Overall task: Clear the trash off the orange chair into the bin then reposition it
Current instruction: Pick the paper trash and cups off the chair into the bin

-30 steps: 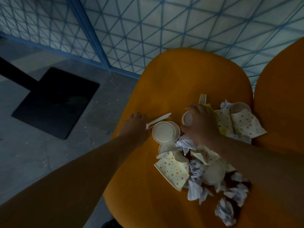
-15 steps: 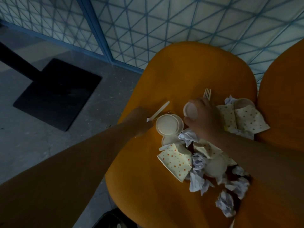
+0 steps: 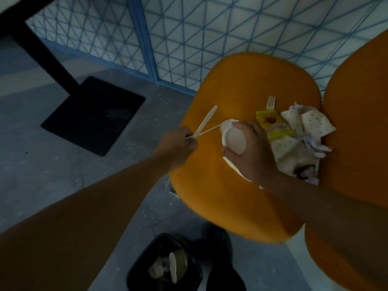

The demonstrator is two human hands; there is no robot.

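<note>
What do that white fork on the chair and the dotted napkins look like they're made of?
The fork looks like thin moulded plastic: uniformly off-white, smooth, with slim tines. The dotted napkins look like matte paper, folded and creased with soft edges. The orange chair under them seems smooth hard plastic, though dim light leaves that open.

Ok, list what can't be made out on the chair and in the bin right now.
- Head view: trash under the right hand and its forearm is hidden; how many cups it grips is unclear.
- Bin: the bottom edge cuts it off and it is dark; its contents are unidentifiable.
- Left hand: the utensils it pinches are blurred, type uncertain.
- Orange chair: legs are out of sight.
</note>
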